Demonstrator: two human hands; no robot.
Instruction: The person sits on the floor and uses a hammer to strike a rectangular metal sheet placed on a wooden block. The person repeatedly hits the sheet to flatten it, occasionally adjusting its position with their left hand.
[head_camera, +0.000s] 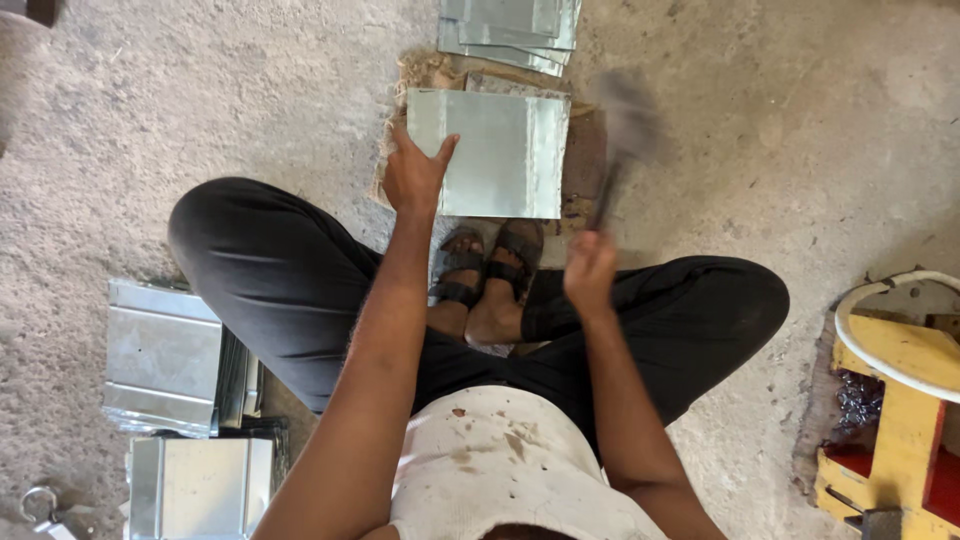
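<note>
Galvanised sheet (495, 150) lies flat, long axis across; my left hand (412, 172) presses its edge, right hand (590, 272) grip closed around hammer (620, 140), head pointing away.

Operator: arms bare, no sleeves visible. Sleeveless off-white top (500, 460) w/ brownish stains and specks on front. Black trousers (260, 270), loose fit. Dark strapped sandals (490, 262) on both feet, open-toed. No gloves.

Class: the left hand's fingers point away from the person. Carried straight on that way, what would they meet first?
The left hand already rests on the metal sheet; straight beyond lies the stack of sheets, probably next.
</note>
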